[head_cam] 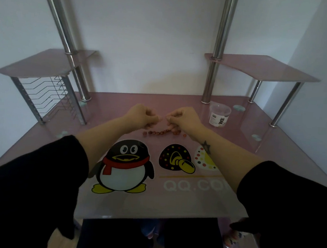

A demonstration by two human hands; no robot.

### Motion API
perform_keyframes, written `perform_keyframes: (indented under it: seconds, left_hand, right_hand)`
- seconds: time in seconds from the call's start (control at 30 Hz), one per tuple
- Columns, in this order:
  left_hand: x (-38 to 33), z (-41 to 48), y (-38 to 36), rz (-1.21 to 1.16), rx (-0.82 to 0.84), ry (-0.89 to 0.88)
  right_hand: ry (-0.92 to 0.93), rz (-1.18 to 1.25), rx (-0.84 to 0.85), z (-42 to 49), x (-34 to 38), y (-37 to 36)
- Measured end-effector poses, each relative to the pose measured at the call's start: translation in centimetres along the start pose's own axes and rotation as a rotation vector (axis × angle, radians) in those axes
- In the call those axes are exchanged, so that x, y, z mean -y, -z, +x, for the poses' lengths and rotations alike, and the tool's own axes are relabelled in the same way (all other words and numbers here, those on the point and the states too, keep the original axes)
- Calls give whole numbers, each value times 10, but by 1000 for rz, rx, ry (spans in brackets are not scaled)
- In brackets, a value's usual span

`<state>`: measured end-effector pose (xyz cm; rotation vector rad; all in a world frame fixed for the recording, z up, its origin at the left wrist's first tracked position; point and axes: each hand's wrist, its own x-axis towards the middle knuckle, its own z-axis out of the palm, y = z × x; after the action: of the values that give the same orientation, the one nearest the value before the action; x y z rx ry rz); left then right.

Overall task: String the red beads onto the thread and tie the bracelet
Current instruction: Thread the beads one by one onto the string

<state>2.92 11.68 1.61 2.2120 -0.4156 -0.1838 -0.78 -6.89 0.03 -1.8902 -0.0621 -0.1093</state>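
Both fists hover closed, fingertips nearly meeting, the left hand [142,115] and right hand [185,118] seemingly pinching a thread too fine to see. The red beads [163,132] lie in a left-to-right row on the surface [172,202] just beneath, nearer the right hand.

We see the desk [114,203] running back to the wall. On it, toward the middle, a row of beads [161,132] lies just before our two hands. Our left hand [143,114] sits left of our right hand [184,117], fingertips near each other above the beads. A tub [219,116] stands on the desk to the right of the right hand, near a post [210,78]. A wire rack [44,98] stands at the far left under a raised shelf [37,62].
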Motion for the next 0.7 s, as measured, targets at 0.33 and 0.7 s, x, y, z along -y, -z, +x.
perform_keyframes:
  seconds: [0.33, 0.7]
  left_hand:
    - [8, -20, 22, 675, 577, -40]
    - [16, -15, 19, 685, 576, -83]
  right_hand:
    - [-19, -47, 56, -5, 6, -18]
    - [-23, -27, 49, -10, 6, -4]
